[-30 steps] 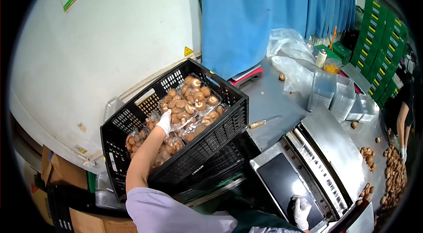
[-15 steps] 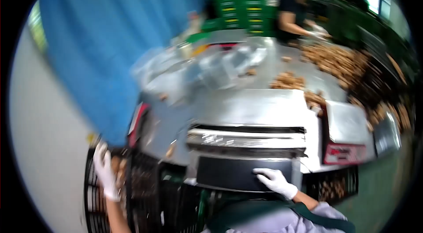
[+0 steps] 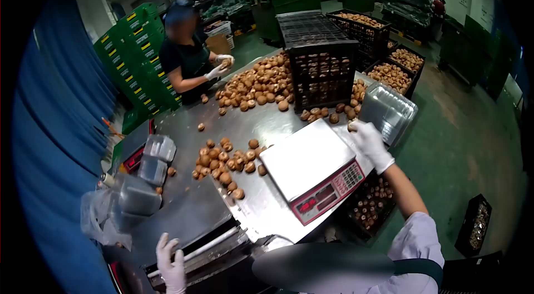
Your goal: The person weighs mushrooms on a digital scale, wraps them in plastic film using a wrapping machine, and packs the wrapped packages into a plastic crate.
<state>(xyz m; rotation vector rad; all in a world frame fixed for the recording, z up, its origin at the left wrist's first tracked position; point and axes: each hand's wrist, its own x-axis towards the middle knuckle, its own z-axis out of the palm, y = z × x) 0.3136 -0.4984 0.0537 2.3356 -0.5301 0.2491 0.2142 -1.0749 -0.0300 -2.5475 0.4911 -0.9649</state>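
My right hand (image 3: 371, 147), in a white glove, reaches past the right edge of the scale. Its fingers close on a brown mushroom (image 3: 351, 126), partly covered by the fingertips. Just beyond it lies a clear plastic tray (image 3: 388, 111). My left hand (image 3: 171, 265), also gloved, is raised at the lower left beside the sealing machine's bar (image 3: 208, 244). Its fingers are apart and nothing is in them. The scale (image 3: 311, 159) has a bare silver plate and a red-framed keypad panel.
Loose mushrooms (image 3: 222, 163) lie mid-table, with a larger heap (image 3: 261, 83) behind. A black crate (image 3: 324, 71) stands at the table's far side. Clear trays (image 3: 139, 194) sit at left. Across the table, a co-worker (image 3: 186, 52) handles mushrooms. A mushroom crate (image 3: 372, 208) is below the scale.
The view has swung right. My right hand has left the sealer's dark front panel and reached the mushrooms beyond the scale. My left hand has left the crate and is now by the sealer.
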